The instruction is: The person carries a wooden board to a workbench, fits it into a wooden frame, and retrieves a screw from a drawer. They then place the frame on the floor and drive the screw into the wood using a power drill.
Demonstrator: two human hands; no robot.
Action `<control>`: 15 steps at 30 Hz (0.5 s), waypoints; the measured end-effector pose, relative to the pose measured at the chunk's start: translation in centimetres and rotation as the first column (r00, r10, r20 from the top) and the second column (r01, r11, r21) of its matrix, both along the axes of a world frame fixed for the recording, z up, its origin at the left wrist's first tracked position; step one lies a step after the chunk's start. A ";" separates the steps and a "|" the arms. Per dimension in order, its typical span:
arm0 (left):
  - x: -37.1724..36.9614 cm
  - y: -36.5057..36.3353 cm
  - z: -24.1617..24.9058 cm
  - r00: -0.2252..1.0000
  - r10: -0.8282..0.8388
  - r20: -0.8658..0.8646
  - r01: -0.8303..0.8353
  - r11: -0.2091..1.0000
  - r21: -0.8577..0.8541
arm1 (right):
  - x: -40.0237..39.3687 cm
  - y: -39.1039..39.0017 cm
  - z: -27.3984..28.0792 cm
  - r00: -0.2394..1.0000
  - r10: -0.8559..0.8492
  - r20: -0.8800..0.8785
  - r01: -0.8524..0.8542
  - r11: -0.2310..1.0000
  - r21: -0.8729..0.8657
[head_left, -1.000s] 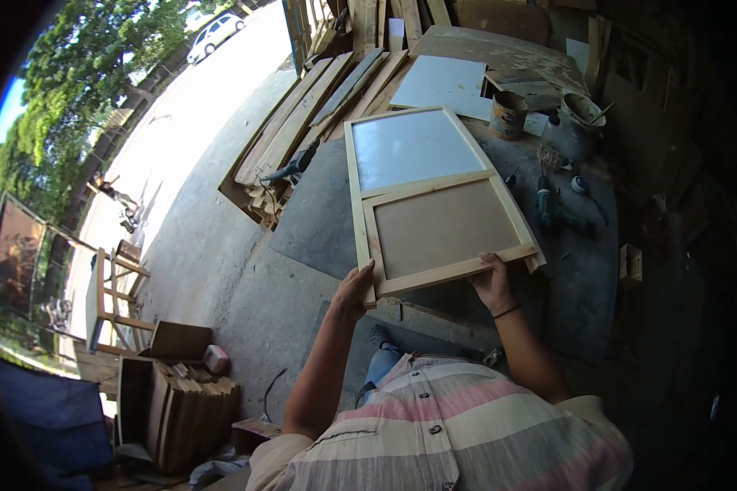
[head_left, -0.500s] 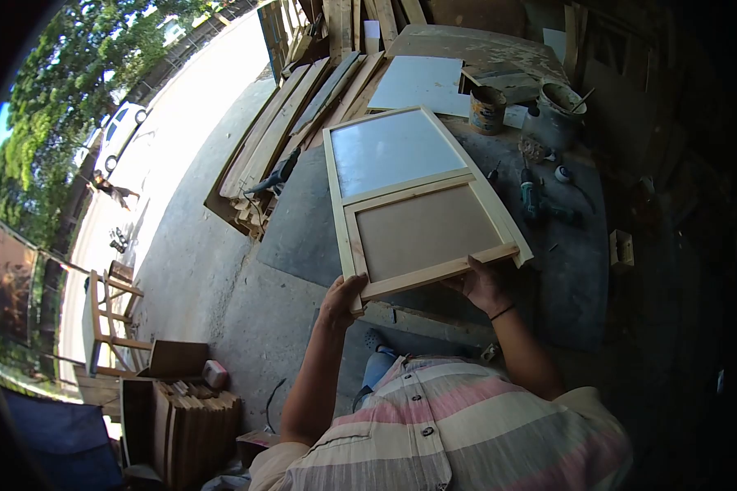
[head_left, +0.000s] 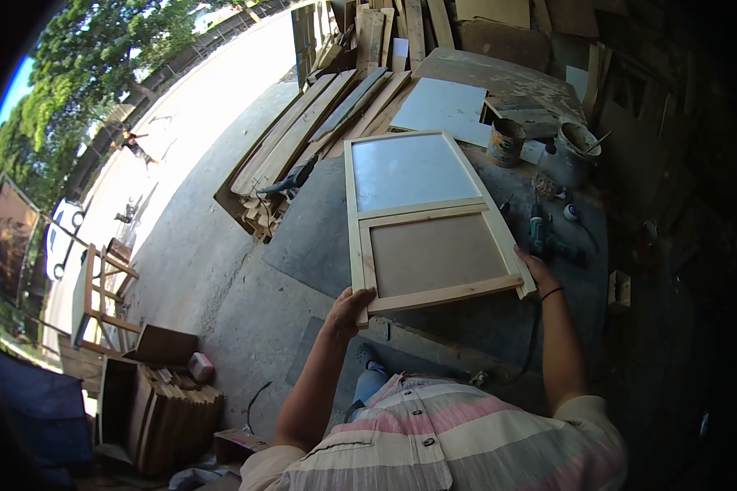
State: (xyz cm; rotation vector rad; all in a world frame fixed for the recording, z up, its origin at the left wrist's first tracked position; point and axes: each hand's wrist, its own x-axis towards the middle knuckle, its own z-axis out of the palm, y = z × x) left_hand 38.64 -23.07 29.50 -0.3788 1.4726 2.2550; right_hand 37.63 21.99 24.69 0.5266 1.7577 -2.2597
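A pale wooden frame [head_left: 355, 237] is held out in front of me above the dark worktable. Its upper opening has a shiny whitish-blue panel [head_left: 413, 173]. In the lower half sits a smaller wooden frame [head_left: 446, 296] around a brown panel [head_left: 442, 255]. My left hand [head_left: 350, 313] is closed on the bottom left corner of the larger frame, thumb on top. My right hand [head_left: 538, 274] grips its right side near the lower corner; the fingers underneath are hidden.
A green cordless drill [head_left: 539, 233] lies right of the frame, near a paint-stained can [head_left: 506, 143] and a bucket [head_left: 567, 155]. Another power tool [head_left: 296, 176] rests by stacked boards [head_left: 303, 123]. Wooden pieces [head_left: 160, 409] stand lower left. A person [head_left: 137, 146] is outside.
My right hand has shifted from the smaller frame's bottom rail to the larger frame's right side. The frame has moved slightly right and down in view, and the camera view has turned.
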 end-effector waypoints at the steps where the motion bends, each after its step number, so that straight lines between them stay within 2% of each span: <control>1: 0.0 -0.2 -0.2 1.000 -0.017 0.011 0.017 1.000 0.007 | -2.0 -0.5 -0.1 0.994 0.075 0.077 -0.074 0.997 -0.018; 2: 0.1 -0.4 -0.4 0.999 -0.029 0.021 0.029 0.999 0.017 | -3.3 -0.8 -0.6 0.992 0.128 0.021 -0.126 0.988 -0.085; 4: 0.3 -0.5 -0.3 0.998 0.060 0.030 -0.060 0.998 -0.002 | -6.2 0.3 -4.3 0.984 0.176 -0.024 -0.177 0.956 -0.233; 6: 0.0 -1.1 -2.4 0.998 0.013 0.057 -0.012 1.000 -0.026 | -6.7 0.2 -4.9 0.988 0.151 0.015 -0.147 0.976 -0.160; 9: 0.1 -2.3 -2.5 0.999 0.033 0.043 -0.034 0.999 0.017 | -6.8 -0.1 -5.9 0.975 0.217 -0.040 -0.220 0.964 -0.150; 10: 0.2 -2.6 -2.6 0.999 0.034 0.037 -0.035 0.999 0.025 | -7.0 -0.9 -4.4 0.971 0.237 -0.043 -0.241 0.960 -0.139; 13: 0.4 -3.7 -4.6 0.995 0.094 0.037 -0.097 0.988 0.116 | -5.9 -3.2 1.1 0.974 0.226 -0.022 -0.222 0.926 -0.305; 15: 1.0 -3.9 -5.2 0.993 0.104 0.064 -0.116 0.969 0.217 | -6.4 -3.8 4.9 0.961 0.276 -0.027 -0.275 0.932 -0.236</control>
